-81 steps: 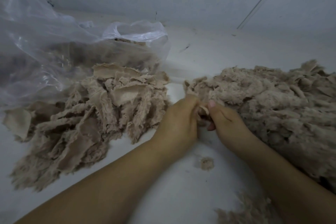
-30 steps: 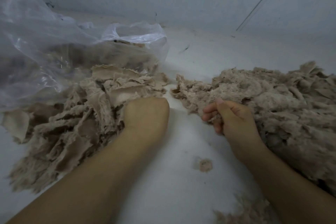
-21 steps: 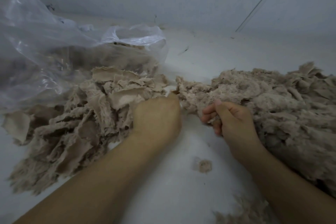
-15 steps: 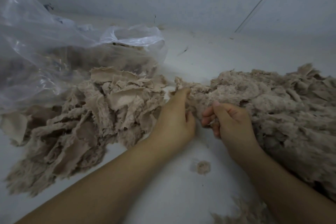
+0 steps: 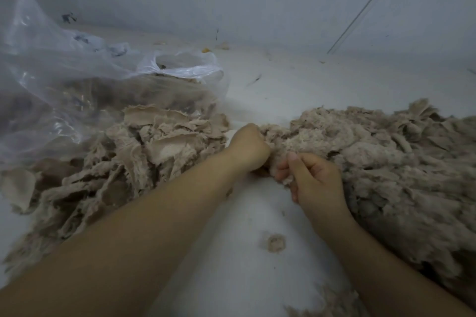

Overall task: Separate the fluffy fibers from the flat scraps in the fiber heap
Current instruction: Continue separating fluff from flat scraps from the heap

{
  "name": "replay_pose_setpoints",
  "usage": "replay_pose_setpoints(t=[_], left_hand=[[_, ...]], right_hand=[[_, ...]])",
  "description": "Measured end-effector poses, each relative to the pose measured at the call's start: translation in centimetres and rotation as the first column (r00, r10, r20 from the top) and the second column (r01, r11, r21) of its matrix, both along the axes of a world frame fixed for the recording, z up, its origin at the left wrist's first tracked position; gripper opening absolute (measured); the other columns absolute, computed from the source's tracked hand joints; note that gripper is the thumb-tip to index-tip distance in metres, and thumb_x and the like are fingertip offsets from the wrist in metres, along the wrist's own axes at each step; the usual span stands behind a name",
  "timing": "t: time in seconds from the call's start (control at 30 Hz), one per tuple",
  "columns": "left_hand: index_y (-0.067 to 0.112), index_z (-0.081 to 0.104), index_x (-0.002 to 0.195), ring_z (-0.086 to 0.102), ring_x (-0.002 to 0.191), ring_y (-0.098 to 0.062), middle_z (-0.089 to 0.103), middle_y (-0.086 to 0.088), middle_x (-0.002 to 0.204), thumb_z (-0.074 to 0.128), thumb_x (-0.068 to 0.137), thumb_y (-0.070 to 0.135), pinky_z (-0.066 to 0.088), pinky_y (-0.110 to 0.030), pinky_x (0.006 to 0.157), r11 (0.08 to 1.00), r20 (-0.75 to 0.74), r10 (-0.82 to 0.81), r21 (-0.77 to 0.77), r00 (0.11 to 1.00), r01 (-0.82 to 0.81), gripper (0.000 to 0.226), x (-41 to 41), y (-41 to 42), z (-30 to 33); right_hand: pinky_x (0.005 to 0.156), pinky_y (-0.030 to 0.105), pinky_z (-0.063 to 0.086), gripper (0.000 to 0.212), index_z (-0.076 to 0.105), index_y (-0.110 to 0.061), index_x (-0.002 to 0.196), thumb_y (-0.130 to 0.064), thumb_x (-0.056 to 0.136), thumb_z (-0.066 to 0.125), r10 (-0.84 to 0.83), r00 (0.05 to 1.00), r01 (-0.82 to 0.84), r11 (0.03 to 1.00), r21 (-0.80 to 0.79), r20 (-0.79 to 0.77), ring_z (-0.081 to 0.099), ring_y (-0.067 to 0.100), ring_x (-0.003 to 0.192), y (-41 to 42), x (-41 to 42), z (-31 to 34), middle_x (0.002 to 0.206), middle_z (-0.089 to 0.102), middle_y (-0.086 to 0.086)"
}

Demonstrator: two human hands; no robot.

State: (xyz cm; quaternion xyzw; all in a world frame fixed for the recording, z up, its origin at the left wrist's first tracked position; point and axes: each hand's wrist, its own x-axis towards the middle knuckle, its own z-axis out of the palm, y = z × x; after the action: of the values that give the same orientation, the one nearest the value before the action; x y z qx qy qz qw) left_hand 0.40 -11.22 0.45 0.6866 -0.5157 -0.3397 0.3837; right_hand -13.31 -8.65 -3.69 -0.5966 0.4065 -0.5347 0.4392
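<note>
Fiber heap (image 5: 386,162) sprawls rightward, its left tip gripped by left hand (image 5: 248,148) and right hand (image 5: 313,183).

Left hand (image 5: 248,148), right hand (image 5: 313,180) grip fiber heap (image 5: 386,162) edge.

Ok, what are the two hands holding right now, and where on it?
Both grip the near-left tip of the fiber heap: the left hand closes on its end, the right hand pinches a fluffy tuft just below.
</note>
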Motion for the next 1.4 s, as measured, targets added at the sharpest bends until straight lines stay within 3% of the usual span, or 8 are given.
replay_pose_setpoints(t=[0.2, 0.37, 0.53, 0.73, 0.9, 1.1, 1.23, 1.4], left_hand=[[0.008, 0.064, 0.081, 0.062, 0.047, -0.019, 0.062, -0.016, 0.067, 0.043, 0.088, -0.013, 0.046, -0.025, 0.042, 0.982, -0.277, -0.187, -0.03, 0.942, 0.186, 0.031, -3.6, 3.1, -1.1], [0.016, 0.068, 0.079, 0.064, 0.06, -0.008, 0.067, 0.006, 0.065, 0.046, 0.087, -0.011, 0.047, -0.016, 0.051, 0.975, -0.1, -0.166, -0.163, 0.981, 0.148, 0.035, -2.7, 4.8, -2.9], [0.014, 0.065, 0.125, 0.063, 0.103, -0.013, 0.069, -0.003, 0.114, 0.047, 0.088, -0.008, 0.052, -0.026, 0.09, 0.946, -0.07, 0.008, -0.322, 0.998, -0.03, 0.047, -4.6, 7.8, -4.1], [0.028, 0.05, 0.136, 0.063, 0.085, -0.004, 0.064, 0.014, 0.097, 0.045, 0.093, 0.003, 0.052, -0.012, 0.065, 0.987, -0.302, 0.029, -0.14, 0.953, -0.075, 0.049, -8.7, 11.7, -4.7], [0.015, 0.05, 0.1, 0.061, 0.053, -0.024, 0.061, -0.019, 0.077, 0.043, 0.095, -0.011, 0.058, -0.036, 0.05, 0.978, -0.51, 0.046, -0.153, 0.859, -0.143, 0.027, -6.0, 10.6, -3.4], [-0.003, 0.055, 0.092, 0.051, 0.035, -0.02, 0.055, -0.016, 0.049, 0.055, 0.095, -0.005, 0.045, -0.025, 0.035, 0.947, -0.614, 0.109, -0.175, 0.782, -0.27, 0.003, -1.2, 8.8, -3.3], [0.003, 0.048, 0.091, 0.049, 0.03, -0.021, 0.059, -0.019, 0.052, 0.051, 0.1, 0.005, 0.038, -0.021, 0.032, 0.948, -0.672, 0.035, -0.212, 0.74, -0.238, 0.009, -0.9, 8.4, -3.8], [0.008, 0.046, 0.089, 0.047, 0.028, -0.023, 0.058, -0.028, 0.055, 0.047, 0.103, 0.012, 0.037, -0.023, 0.03, 0.949, -0.554, 0.004, -0.262, 0.833, -0.179, 0.014, -1.4, 8.1, -4.0]], right_hand=[[0.08, 0.025, 0.052, 0.018, 0.066, -0.018, 0.103, -0.017, 0.089, 0.054, -0.037, 0.997, 0.025, 0.981, -0.193, -0.062, 0.065, 0.007, 0.092, 0.1, -0.3, 0.5, 0.1, 0.069, 0.001], [0.095, 0.025, 0.05, 0.028, 0.071, -0.02, 0.116, -0.008, 0.096, 0.056, -0.043, 0.917, -0.021, 0.987, -0.158, -0.396, 0.063, 0.005, 0.104, -0.5, -0.3, -0.1, 0.113, 0.071, -0.004], [0.085, 0.015, 0.044, 0.03, 0.073, -0.02, 0.114, -0.009, 0.093, 0.056, -0.12, 0.839, 0.07, 0.991, -0.113, -0.531, 0.063, 0.007, 0.096, -1.2, -0.5, -0.4, 0.109, 0.074, 0.001], [0.039, 0.017, 0.04, 0.021, 0.075, -0.023, 0.091, -0.013, 0.093, 0.056, -0.163, 0.912, 0.186, 0.982, 0.025, -0.376, 0.049, 0.0, 0.04, -1.6, -1.0, -0.6, 0.049, 0.058, -0.011], [0.071, 0.021, 0.048, 0.015, 0.073, -0.022, 0.092, -0.013, 0.081, 0.069, -0.167, 0.852, 0.171, 0.985, -0.036, -0.496, 0.063, 0.009, 0.079, -1.1, -1.0, 0.0, 0.081, 0.067, -0.01], [0.084, 0.015, 0.041, 0.034, 0.072, -0.013, 0.102, 0.007, 0.079, 0.057, -0.224, 0.817, 0.143, 0.971, -0.19, -0.532, 0.06, 0.014, 0.095, -0.6, -1.2, 0.0, 0.101, 0.066, 0.001], [0.072, -0.003, 0.033, 0.036, 0.075, -0.009, 0.095, 0.013, 0.075, 0.055, -0.246, 0.809, 0.067, 0.941, -0.332, -0.533, 0.052, 0.014, 0.082, -0.5, -1.1, 0.1, 0.099, 0.054, 0.007], [0.065, 0.023, 0.041, 0.024, 0.072, -0.016, 0.072, -0.025, 0.082, 0.052, -0.207, 0.868, 0.013, 0.918, -0.396, -0.451, 0.052, 0.014, 0.069, -0.1, -0.4, 0.5, 0.074, 0.058, 0.002]])
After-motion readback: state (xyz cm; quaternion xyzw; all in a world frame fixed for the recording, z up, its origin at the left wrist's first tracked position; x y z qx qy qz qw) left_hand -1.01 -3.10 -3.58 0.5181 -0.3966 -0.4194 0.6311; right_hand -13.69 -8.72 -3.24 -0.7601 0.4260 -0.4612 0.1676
